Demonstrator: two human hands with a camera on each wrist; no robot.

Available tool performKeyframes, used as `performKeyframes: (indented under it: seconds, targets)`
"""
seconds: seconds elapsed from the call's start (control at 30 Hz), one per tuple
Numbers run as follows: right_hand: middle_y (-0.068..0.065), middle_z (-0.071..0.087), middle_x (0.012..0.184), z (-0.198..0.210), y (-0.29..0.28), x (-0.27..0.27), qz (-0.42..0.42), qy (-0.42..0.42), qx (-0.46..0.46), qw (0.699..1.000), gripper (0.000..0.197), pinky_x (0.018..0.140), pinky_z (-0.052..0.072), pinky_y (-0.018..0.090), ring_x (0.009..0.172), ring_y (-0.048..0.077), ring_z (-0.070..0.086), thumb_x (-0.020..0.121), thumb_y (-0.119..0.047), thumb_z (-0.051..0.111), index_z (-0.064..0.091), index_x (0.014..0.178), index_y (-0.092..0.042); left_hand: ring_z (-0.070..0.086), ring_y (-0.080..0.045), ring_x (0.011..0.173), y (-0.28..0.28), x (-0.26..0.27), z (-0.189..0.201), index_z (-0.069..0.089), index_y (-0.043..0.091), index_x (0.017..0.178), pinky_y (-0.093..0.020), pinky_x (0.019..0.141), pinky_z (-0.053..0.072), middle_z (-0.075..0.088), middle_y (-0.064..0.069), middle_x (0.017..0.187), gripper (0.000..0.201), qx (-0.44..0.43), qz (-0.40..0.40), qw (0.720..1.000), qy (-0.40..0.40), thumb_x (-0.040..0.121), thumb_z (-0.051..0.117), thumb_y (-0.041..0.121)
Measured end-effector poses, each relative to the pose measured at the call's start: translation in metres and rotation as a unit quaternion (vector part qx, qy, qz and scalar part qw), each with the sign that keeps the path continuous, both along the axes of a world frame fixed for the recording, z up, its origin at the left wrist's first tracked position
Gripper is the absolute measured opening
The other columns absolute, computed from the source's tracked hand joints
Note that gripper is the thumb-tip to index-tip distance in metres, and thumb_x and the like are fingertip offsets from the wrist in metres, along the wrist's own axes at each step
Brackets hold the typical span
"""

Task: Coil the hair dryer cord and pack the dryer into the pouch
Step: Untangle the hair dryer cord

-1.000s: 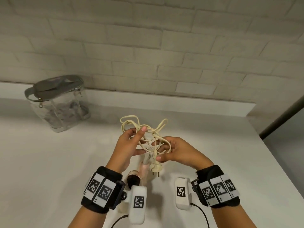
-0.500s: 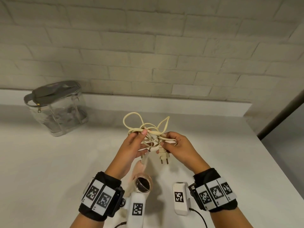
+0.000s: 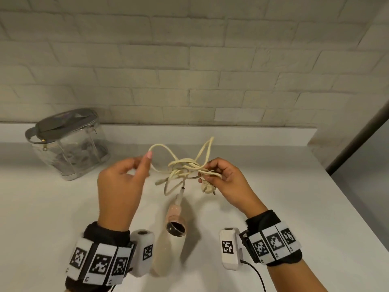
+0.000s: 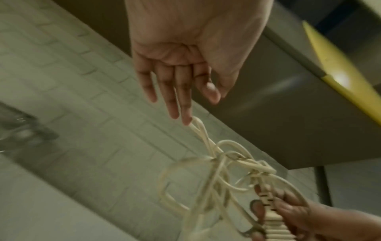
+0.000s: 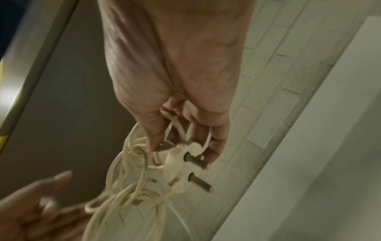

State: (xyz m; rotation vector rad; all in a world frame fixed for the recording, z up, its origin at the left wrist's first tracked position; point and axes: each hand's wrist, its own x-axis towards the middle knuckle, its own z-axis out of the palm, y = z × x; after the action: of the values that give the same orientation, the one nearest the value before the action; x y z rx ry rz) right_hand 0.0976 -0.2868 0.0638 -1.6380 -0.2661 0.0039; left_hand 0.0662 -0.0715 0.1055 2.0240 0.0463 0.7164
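A cream hair dryer (image 3: pixel 171 247) lies on the white table (image 3: pixel 52 207), its dark opening toward me. Its cord (image 3: pixel 185 167) rises into a loose tangle held in the air between my hands. My right hand (image 3: pixel 212 171) pinches the tangled strands just above the two-pin plug (image 5: pixel 181 164), which hangs below its fingers. My left hand (image 3: pixel 145 161) is to the left with nearly straight fingers, and one cord loop (image 4: pixel 195 125) is hooked over a fingertip. The clear pouch (image 3: pixel 69 144) with a grey zip top stands at the back left, away from both hands.
A white brick wall with a low ledge (image 3: pixel 231 133) runs behind the table. The table's right edge (image 3: pixel 353 207) slants close to my right arm. Bare tabletop lies between the pouch and the dryer.
My hands have drawn apart. The left hand moved left and let go of the bundle, stretching one loop out sideways, while the right hand kept hold of the strands by the plug.
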Motion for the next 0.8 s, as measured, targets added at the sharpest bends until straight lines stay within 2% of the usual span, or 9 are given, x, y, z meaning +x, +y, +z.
performKeyframes:
  seconds: [0.03,0.07,0.13,0.23,0.3,0.4,0.6,0.7,0.8]
  targets:
    - [-0.003,0.07,0.08,0.001,0.0,0.0,0.007,0.001,0.009,1.0,0.021,0.072,0.054,0.038,0.082,0.025,0.069,0.085,0.005,0.056,0.057,0.082,-0.015,0.06,-0.003,0.072,-0.004,0.001,0.006,0.066,0.017,0.07,-0.029,0.079,0.048,0.067,0.005,0.074,0.035,0.048,-0.009,0.999,-0.021,0.08,0.061,0.05]
    - [-0.001,0.07,0.082,0.002,0.001,-0.001,0.011,0.003,0.02,1.0,0.022,0.07,0.055,0.032,0.081,0.027,0.07,0.085,0.006,0.056,0.056,0.081,-0.015,0.059,-0.01,0.088,-0.009,0.003,0.01,0.066,0.021,0.08,-0.038,0.088,0.045,0.065,0.006,0.088,0.029,0.106,-0.008,0.994,-0.028,0.078,0.062,0.05]
    - [0.006,0.069,0.082,0.005,0.002,-0.003,0.014,0.008,0.034,0.999,0.019,0.065,0.053,0.031,0.076,0.024,0.07,0.085,0.006,0.055,0.055,0.081,-0.012,0.044,-0.022,0.113,-0.019,0.007,0.015,0.062,0.029,0.097,-0.046,0.1,0.031,0.052,-0.002,0.115,0.034,0.203,0.02,0.979,-0.012,0.073,0.064,0.053]
    - [0.012,0.068,0.083,0.006,0.004,-0.003,0.008,0.001,0.009,1.0,0.015,0.06,0.05,0.029,0.069,0.017,0.068,0.086,0.005,0.055,0.057,0.084,-0.011,0.036,-0.024,0.125,-0.029,0.015,0.017,0.059,0.035,0.114,-0.037,0.101,0.024,0.044,-0.004,0.13,0.037,0.288,-0.055,0.956,0.003,0.079,0.061,0.046]
    - [0.011,0.067,0.083,0.004,0.005,-0.001,0.007,-0.002,-0.01,1.0,0.012,0.063,0.049,0.032,0.068,0.015,0.066,0.087,0.002,0.055,0.057,0.087,-0.009,0.054,-0.019,0.11,-0.034,0.022,0.013,0.064,0.031,0.11,-0.027,0.09,0.034,0.06,0.001,0.118,0.026,0.298,-0.161,0.939,0.05,0.086,0.056,0.035]
    - [0.002,0.064,0.08,0.003,0.007,-0.001,0.007,0.002,-0.023,1.0,0.015,0.057,0.044,0.015,0.064,0.008,0.063,0.088,0.0,0.054,0.057,0.084,-0.014,0.061,-0.009,0.084,-0.029,0.028,0.009,0.071,0.028,0.098,-0.027,0.074,0.047,0.068,0.006,0.094,0.018,0.24,-0.244,0.93,0.136,0.087,0.057,0.031]
    - [-0.005,0.062,0.081,-0.001,0.008,0.003,-0.003,-0.009,-0.064,0.998,0.022,0.07,0.047,0.018,0.072,0.003,0.06,0.089,-0.002,0.051,0.058,0.084,-0.022,0.058,-0.004,0.075,-0.009,0.034,0.001,0.071,0.027,0.101,-0.019,0.072,0.041,0.065,0.008,0.086,0.021,0.216,-0.31,0.904,0.2,0.081,0.067,0.022]
    - [-0.007,0.061,0.079,-0.002,0.01,0.004,-0.001,-0.003,-0.06,0.998,0.01,0.068,0.045,0.013,0.069,-0.004,0.058,0.089,-0.004,0.054,0.059,0.089,-0.012,0.059,-0.001,0.072,-0.007,0.034,-0.002,0.071,0.027,0.101,-0.012,0.066,0.043,0.064,0.01,0.082,0.023,0.171,-0.284,0.926,0.179,0.08,0.067,0.017]
    - [-0.002,0.061,0.08,0.001,0.006,0.005,0.009,0.005,-0.052,0.999,0.01,0.068,0.046,0.016,0.07,0.0,0.057,0.09,-0.003,0.052,0.057,0.089,-0.011,0.063,-0.014,0.066,-0.002,0.036,-0.004,0.072,0.036,0.089,-0.021,0.069,0.055,0.063,0.001,0.076,0.029,0.026,-0.256,0.952,0.163,0.081,0.065,0.01]
